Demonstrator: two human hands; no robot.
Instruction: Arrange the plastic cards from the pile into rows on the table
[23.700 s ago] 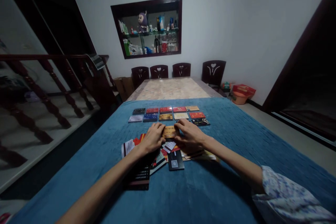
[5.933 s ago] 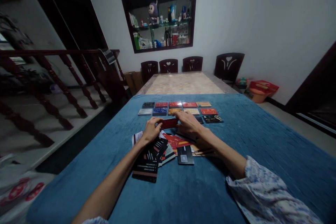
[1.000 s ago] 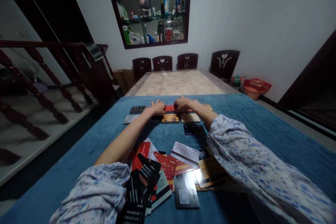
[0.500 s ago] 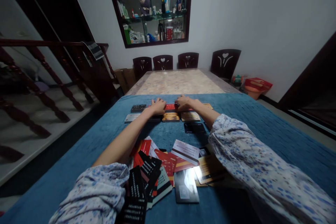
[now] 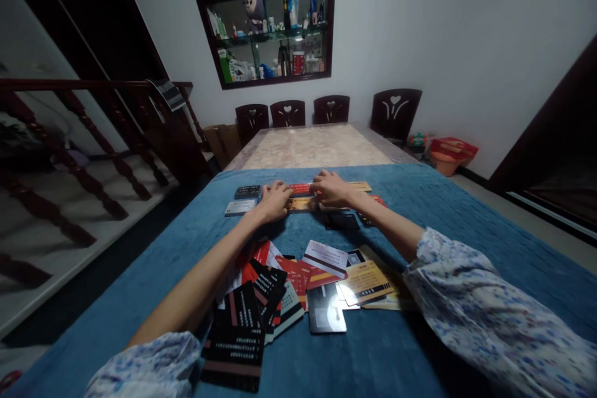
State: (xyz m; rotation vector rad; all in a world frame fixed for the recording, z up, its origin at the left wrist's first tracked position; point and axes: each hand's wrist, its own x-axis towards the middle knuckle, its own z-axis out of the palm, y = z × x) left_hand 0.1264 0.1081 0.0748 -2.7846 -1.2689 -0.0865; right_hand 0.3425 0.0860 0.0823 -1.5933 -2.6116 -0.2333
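A stack of gold cards (image 5: 302, 204) lies in the front row of card stacks. My left hand (image 5: 276, 200) has its curled fingers at the stack's left end. At its right end are the bent fingers of my right hand (image 5: 330, 189), which also covers part of a pale stack. Behind the gold cards sits a red card stack (image 5: 300, 188). To the left are a black card stack (image 5: 247, 191) and a white card stack (image 5: 240, 206). Nearer me, loose cards overlap: black cards (image 5: 233, 351), a gold card (image 5: 368, 281) and a silver-grey card (image 5: 327, 310).
A blue cloth (image 5: 466, 249) covers the near part of the table, with the patterned tabletop (image 5: 321, 146) beyond. Several dark chairs (image 5: 396, 113) line the far wall. A wooden railing (image 5: 93, 143) runs at the left. A black card (image 5: 341, 221) lies below my right hand.
Both hands have come slightly nearer, from the red stack in the back row to the gold stack in front. The view has shifted a little.
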